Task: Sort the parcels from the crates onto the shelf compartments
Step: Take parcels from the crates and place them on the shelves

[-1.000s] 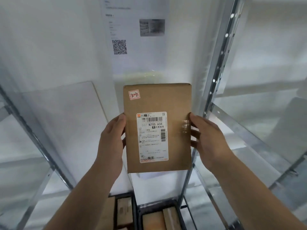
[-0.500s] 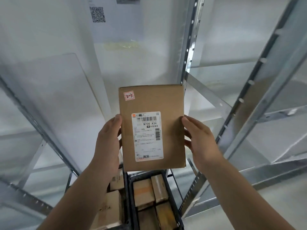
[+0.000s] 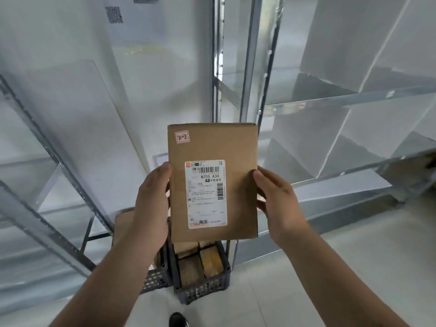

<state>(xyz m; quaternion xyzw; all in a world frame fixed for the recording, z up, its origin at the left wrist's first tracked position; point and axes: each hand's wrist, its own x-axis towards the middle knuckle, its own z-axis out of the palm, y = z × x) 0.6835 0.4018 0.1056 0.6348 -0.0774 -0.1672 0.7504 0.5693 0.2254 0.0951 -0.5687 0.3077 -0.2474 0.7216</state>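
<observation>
A: Between the two hands, what is being held?
B: A flat brown cardboard parcel (image 3: 212, 147), standing upright on its short end in the air. The left hand (image 3: 151, 199) is gripping its left edge, with the thumb lying on the front and the other fingers going behind the card, out of sight. The right hand (image 3: 280, 201) is clasping the right edge the same way, with the thumb on the front and the fingers curling round the back.
A: Which way is it facing?
B: Its white shipping label (image 3: 206, 193) is facing the camera midway between the two thumbs, reading N705 A34. Above the left thumb, near the top corner, a small red-marked sticker (image 3: 182, 137) is showing.
A: And below the hands?
B: Two dark slatted crates (image 3: 203, 291) are standing on the pale floor (image 3: 306, 279) beneath the wrists. The one under the parcel is holding more brown parcels (image 3: 211, 259); the left forearm is covering most of the other. Nearer than the crates, a dark shoe (image 3: 178, 320) is poking in.
A: Beyond the fingers?
B: Grey metal uprights (image 3: 251, 67) are rising behind the parcel's top edge, and white shelf compartments (image 3: 349, 101) are stretching away past the right hand. High beyond the left hand, a sheet with a QR code (image 3: 114, 14) is hanging on the wall
</observation>
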